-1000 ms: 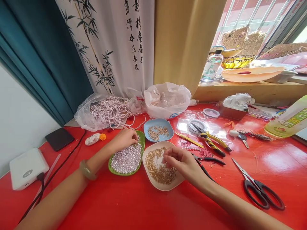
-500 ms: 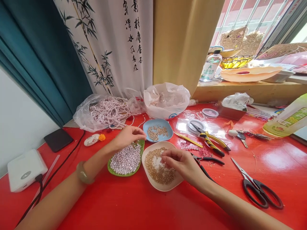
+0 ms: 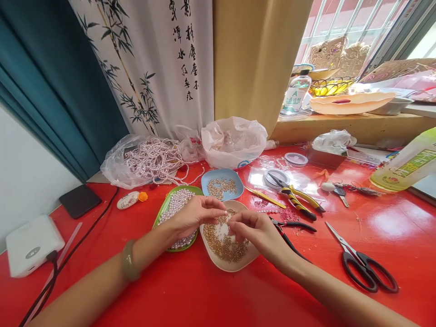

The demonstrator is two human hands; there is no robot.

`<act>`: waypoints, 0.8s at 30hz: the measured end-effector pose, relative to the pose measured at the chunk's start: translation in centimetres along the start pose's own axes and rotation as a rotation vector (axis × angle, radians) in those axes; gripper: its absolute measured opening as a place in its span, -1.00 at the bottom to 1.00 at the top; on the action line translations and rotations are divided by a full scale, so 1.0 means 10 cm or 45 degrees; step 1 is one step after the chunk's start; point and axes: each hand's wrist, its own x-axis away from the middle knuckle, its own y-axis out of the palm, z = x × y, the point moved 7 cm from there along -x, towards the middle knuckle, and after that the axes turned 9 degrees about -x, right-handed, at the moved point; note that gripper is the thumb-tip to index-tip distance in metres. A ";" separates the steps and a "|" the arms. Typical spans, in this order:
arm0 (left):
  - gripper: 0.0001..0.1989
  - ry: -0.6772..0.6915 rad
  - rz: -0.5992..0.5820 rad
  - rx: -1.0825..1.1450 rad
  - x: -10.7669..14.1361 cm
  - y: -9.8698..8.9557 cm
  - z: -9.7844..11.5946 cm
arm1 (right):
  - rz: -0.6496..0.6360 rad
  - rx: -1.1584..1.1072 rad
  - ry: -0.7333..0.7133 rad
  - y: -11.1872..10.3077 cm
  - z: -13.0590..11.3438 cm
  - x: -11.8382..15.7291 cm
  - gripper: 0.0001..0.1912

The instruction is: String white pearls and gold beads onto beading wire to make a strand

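Thumb and forefinger of my left hand (image 3: 197, 214) are pinched at the right edge of the green dish, with a tiny pale pearl bead seeming to show at their tips. Close beside it, my right hand (image 3: 258, 232) is closed in a pinch over the cream dish (image 3: 229, 267); whatever lies in its fingertips is too small to make out. Small gold beads (image 3: 218, 247) lie spread in the cream dish. Pearl beads (image 3: 179, 200) fill the green dish (image 3: 159, 217), partly covered by my left hand and wrist. The fingertips of both hands nearly meet.
Behind stands a blue dish (image 3: 206, 178) with more gold beads. To the right lie yellow tweezers (image 3: 269, 198), yellow-black pliers (image 3: 298, 202), black-handled pliers (image 3: 296, 225) and scissors (image 3: 361, 261). Bead strands (image 3: 153, 159) and a plastic bag (image 3: 235, 141) sit at the back.
My left hand has moved right and slightly down, from over the pearl beads to beside my right hand. My right hand stays over the cream dish, still pinched.
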 end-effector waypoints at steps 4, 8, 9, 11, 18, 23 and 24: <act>-0.82 0.002 -0.013 0.009 0.01 0.02 0.00 | -0.008 0.018 -0.014 0.01 0.00 0.00 -0.86; -0.84 0.005 -0.063 0.043 0.01 0.05 -0.02 | -0.003 0.035 0.004 0.00 0.03 -0.02 -0.86; -0.85 0.011 -0.076 0.044 0.01 0.06 -0.02 | -0.009 0.036 0.007 0.00 0.04 -0.02 -0.85; -0.85 0.024 -0.087 0.022 0.01 0.07 -0.02 | -0.022 0.032 0.003 0.01 0.05 -0.03 -0.84; -0.86 0.141 0.083 -0.364 0.03 0.04 0.07 | 0.039 0.010 -0.044 -0.04 0.03 -0.04 -0.81; -0.85 0.297 0.149 -0.894 0.03 0.03 0.09 | 0.066 -0.020 -0.119 -0.08 -0.01 -0.06 -0.85; -0.84 0.328 0.147 -0.979 0.03 0.04 0.09 | 0.072 -0.026 -0.136 -0.09 -0.02 -0.07 -0.85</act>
